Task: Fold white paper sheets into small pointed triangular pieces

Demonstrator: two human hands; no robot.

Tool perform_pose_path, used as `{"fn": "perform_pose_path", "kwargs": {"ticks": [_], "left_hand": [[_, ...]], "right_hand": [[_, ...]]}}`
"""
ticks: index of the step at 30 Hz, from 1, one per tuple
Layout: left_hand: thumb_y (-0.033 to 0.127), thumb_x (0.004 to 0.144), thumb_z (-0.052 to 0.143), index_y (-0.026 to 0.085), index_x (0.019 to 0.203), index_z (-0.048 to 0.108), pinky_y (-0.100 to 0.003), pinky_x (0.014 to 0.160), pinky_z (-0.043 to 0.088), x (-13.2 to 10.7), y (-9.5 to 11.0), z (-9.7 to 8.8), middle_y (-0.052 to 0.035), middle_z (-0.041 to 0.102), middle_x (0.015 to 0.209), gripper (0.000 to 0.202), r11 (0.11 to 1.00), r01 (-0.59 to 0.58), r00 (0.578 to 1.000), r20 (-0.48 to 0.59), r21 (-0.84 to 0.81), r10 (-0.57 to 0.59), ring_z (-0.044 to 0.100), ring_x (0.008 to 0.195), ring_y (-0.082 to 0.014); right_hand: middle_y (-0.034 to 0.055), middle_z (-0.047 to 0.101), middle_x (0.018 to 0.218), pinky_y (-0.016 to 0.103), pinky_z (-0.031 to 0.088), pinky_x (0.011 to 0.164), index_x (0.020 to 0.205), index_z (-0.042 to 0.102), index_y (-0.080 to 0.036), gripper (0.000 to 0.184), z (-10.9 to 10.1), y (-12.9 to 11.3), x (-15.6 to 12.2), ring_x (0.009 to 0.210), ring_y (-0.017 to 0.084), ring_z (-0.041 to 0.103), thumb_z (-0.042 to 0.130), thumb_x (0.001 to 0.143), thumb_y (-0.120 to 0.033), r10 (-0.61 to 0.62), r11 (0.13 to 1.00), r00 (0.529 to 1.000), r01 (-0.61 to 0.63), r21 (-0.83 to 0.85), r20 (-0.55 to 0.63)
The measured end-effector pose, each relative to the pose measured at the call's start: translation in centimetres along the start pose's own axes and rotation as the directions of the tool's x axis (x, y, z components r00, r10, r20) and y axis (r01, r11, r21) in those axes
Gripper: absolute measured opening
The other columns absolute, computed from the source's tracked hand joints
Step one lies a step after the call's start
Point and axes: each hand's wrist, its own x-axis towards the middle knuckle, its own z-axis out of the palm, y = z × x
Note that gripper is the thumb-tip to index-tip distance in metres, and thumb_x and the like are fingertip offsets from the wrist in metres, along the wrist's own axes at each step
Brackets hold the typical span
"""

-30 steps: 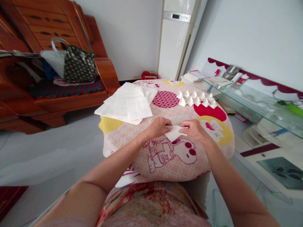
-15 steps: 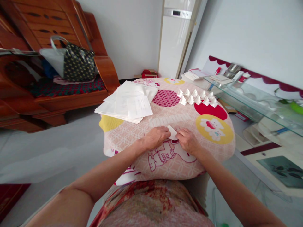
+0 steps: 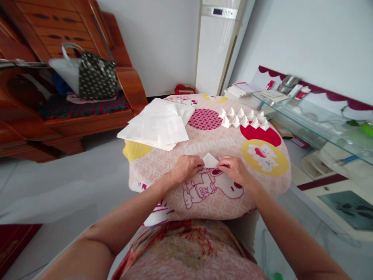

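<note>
A small piece of folded white paper (image 3: pixel 210 160) is held between my two hands, close over the patterned tablecloth. It shows as a triangle with its point away from me. My left hand (image 3: pixel 190 167) pinches its left corner. The right corner is between the fingers of my right hand (image 3: pixel 232 167). Farther back on the right stand several small folded white paper shapes (image 3: pixel 244 121) in two rows. A loose stack of white paper sheets (image 3: pixel 157 126) lies at the back left of the table.
The round table's cloth (image 3: pixel 163 167) has cartoon figures and coloured circles. On the right stands a glass-topped cabinet (image 3: pixel 317 120) with cups and papers. A wooden sofa (image 3: pixel 134 89) holding a dark patterned bag (image 3: pixel 97 76) is at the left; a white upright unit (image 3: pixel 215 50) stands behind.
The paper has turned from a tilted four-sided outline to a triangle pointing away from me. My hands have moved slightly apart, at its two lower corners.
</note>
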Motion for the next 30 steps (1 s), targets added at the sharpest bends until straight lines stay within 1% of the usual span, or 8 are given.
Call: {"fn": "perform_pose_path", "kwargs": {"ticks": [2,6,10,13,19,30], "left_hand": [[0.021,0.095,0.061,0.02,0.098,0.079,-0.027,0.079,0.048,0.3,0.0,-0.3,-0.0035,0.079,0.099,0.019,0.997,0.069,0.998,-0.007,-0.04,-0.069,0.071,0.089,-0.0188],[0.023,0.094,0.061,0.02,0.095,0.081,-0.027,0.077,0.047,1.1,0.1,-0.9,-0.0036,0.08,0.095,0.02,0.985,0.171,0.985,0.019,-0.034,-0.171,0.071,0.086,-0.0197],[0.025,0.094,0.062,0.02,0.095,0.08,-0.027,0.071,0.044,1.7,0.1,-1.1,-0.0034,0.079,0.088,0.019,0.973,0.232,0.972,0.045,-0.021,-0.231,0.069,0.081,-0.0191],[0.027,0.095,0.062,0.018,0.096,0.079,-0.028,0.071,0.043,1.9,0.2,-1.1,-0.0044,0.078,0.088,0.019,0.966,0.26,0.964,0.058,0.012,-0.26,0.069,0.082,-0.0201],[0.029,0.097,0.062,0.017,0.096,0.077,-0.029,0.074,0.044,2.0,0.3,-0.9,-0.0067,0.077,0.092,0.019,0.961,0.272,0.959,0.066,0.059,-0.276,0.068,0.085,-0.0214],[0.028,0.096,0.065,0.016,0.095,0.075,-0.029,0.077,0.046,2.1,0.0,-0.7,-0.0069,0.077,0.094,0.016,0.965,0.26,0.961,0.082,0.037,-0.263,0.067,0.086,-0.0204]], "right_hand": [[0.0038,0.069,0.078,0.029,0.045,0.069,0.079,0.077,-0.018,0.018,-0.5,-0.5,0.5,0.073,0.017,0.064,0.063,0.089,-0.012,0.062,0.998,0.998,-0.062,0.003,0.013],[0.0035,0.07,0.075,0.028,0.043,0.069,0.073,0.074,-0.017,0.018,-0.6,-1.2,1.2,0.072,0.016,0.063,0.064,0.085,-0.01,0.162,0.986,0.987,-0.162,-0.038,0.016],[0.002,0.069,0.067,0.027,0.04,0.064,0.067,0.071,-0.016,0.02,-0.1,-1.4,1.8,0.066,0.015,0.061,0.064,0.083,-0.008,0.281,0.958,0.96,-0.28,-0.052,0.011],[0.0009,0.068,0.063,0.027,0.038,0.061,0.064,0.07,-0.016,0.02,0.1,-1.4,2.2,0.062,0.014,0.059,0.065,0.081,-0.008,0.36,0.931,0.933,-0.36,-0.052,-0.009],[0.0025,0.068,0.06,0.027,0.038,0.058,0.062,0.072,-0.015,0.018,-0.1,-1.9,2.7,0.06,0.015,0.06,0.068,0.079,-0.009,0.404,0.911,0.915,-0.403,-0.084,-0.007],[0.0033,0.071,0.063,0.027,0.041,0.061,0.064,0.075,-0.016,0.016,-0.3,-2.4,3.0,0.063,0.016,0.063,0.071,0.078,-0.011,0.439,0.89,0.899,-0.437,-0.131,-0.02]]}}
